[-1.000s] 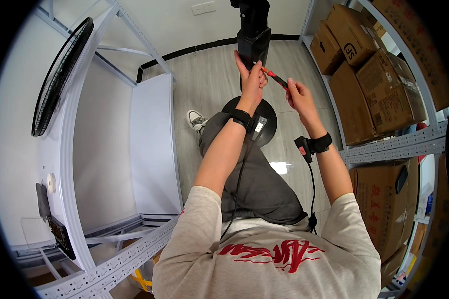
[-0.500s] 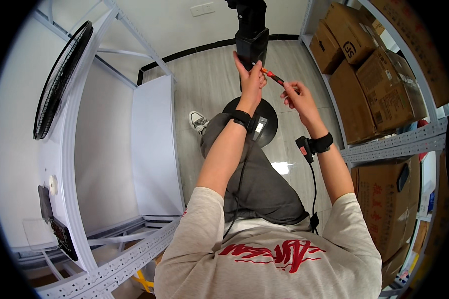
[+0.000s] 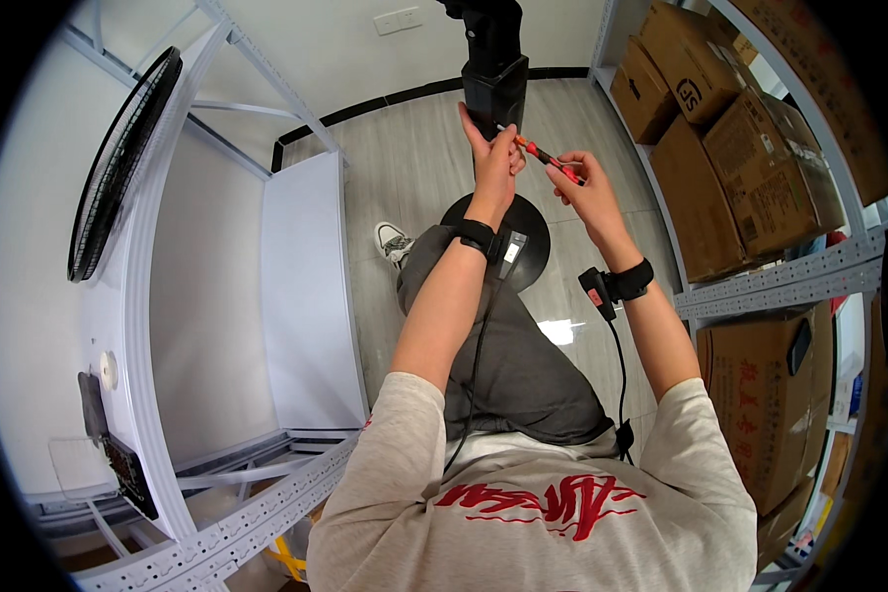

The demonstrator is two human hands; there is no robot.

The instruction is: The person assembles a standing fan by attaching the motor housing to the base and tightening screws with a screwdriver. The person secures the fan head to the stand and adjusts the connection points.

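Note:
A red-and-black screwdriver points up and left at the lower part of a black housing on an upright black stand. My right hand is closed, its thumb and fingers pinching the rear end of the handle. Near the tip, my left hand is closed around the shaft. Its thumb stretches up against the housing's left side. The fingers hide part of the shaft, and where the tip meets the housing is too small to make out. Below my left hand is the stand's round black base, on the floor.
At left, a white shelf carries a round black fan grille and a small dark board. Cardboard boxes fill the metal rack on the right. Cables run from both wristbands toward my waist.
My right hand has shifted slightly left and up, its fingers now closer around the screwdriver's handle end. The left hand stays almost in place by the housing.

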